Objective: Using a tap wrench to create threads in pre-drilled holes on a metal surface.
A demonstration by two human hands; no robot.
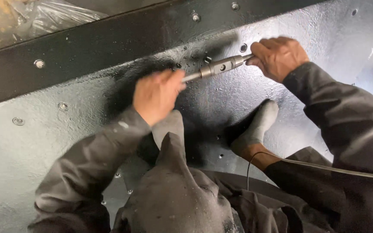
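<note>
On the dark painted metal floor, both hands grip a grey metal hand tool, left hand closed on its tip, right hand clasping its handle beside an open hole, while rivets already sit along the black strip.

Two hands, one metal tool, two socked feet
</note>
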